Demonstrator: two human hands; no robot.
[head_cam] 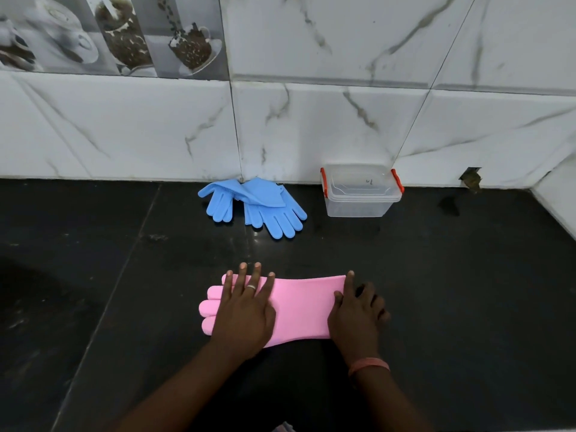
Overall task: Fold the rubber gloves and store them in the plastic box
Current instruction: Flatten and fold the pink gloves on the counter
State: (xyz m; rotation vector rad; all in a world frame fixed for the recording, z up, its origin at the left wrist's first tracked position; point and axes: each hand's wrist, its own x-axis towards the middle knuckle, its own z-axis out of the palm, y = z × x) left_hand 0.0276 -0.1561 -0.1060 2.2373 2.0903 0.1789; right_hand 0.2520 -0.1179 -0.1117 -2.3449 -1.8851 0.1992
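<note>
— Where do we have the pink glove?
— Flat on the near black counter, our left hand spread open across its fingers, our right hand pressing its cuff, gripping nothing.
— And farther off?
— Blue gloves by the wall; the lidded plastic box to their right.
</note>
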